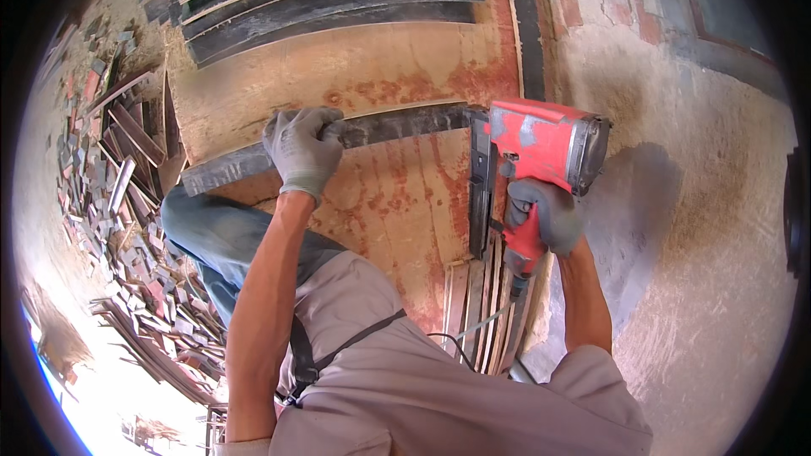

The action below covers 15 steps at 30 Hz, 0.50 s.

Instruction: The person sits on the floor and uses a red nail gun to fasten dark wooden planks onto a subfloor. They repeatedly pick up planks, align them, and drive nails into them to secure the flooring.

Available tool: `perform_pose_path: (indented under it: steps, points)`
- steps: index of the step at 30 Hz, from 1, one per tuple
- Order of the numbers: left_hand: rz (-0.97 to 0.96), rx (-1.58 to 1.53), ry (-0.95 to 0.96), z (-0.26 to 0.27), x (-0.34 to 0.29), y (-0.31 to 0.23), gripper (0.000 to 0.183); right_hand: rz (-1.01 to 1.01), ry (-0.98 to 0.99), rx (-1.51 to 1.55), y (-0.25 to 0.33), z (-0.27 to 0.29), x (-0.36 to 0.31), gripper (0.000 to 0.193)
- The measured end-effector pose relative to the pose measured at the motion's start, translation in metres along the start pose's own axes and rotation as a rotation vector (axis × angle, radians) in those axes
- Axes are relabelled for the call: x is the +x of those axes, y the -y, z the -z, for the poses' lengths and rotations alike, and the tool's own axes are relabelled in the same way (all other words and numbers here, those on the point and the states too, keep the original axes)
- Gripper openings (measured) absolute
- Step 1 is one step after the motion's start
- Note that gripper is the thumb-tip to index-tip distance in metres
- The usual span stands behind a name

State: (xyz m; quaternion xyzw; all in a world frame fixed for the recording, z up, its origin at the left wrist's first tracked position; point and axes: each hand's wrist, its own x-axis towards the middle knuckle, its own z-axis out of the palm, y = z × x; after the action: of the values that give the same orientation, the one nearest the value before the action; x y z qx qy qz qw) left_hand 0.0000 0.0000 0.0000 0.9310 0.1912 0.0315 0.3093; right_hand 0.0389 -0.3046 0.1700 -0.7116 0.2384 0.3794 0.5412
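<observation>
Wears grey gloves on both hands. Has L grip at 10 o'clock, fingers curled over a long dark strip and touching it—can't tell if closed right round, underside hidden. Has R grip at 3 o'clock, wrapped firmly round the handle of a red nail gun, approx. upright, body up at 2 o'clock w/ dark magazine on its 9 o'clock side. Holds the gun's nose over the 2 o'clock end of the strip; can't tell if pressed on it.

Strip location: lying across a stained brown board, running from approx. 9–10 o'clock to just past 12, bowed by the lens.

Also seen: stack of dark strips on the far part of the board, betw. 11 and 12 o'clock; dark bar at 1 o'clock, along the board's edge; bundle of thin wood strips at 5 o'clock, below the gun, w/ pale hose crossing; big heap of offcuts at 9 o'clock, well apart from the gun—mixed dark, red and pale bits. Wears grey shirt, black strap at 6 o'clock.
</observation>
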Motion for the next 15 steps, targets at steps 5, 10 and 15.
perform_pose_path:
  steps: [5, 10, 15]
  points:
    - [0.004, -0.052, -0.014, 0.001, -0.005, -0.002, 0.008, 0.046, 0.029, -0.077, -0.012, -0.006, 0.000, 0.018]
    - [-0.028, -0.031, -0.030, 0.003, 0.000, 0.001, 0.008, -0.008, 0.064, -0.117, 0.003, -0.037, 0.001, 0.025]
    - [-0.014, -0.011, 0.002, 0.005, -0.003, -0.002, 0.008, 0.011, 0.085, -0.139, 0.008, -0.039, -0.001, 0.025]
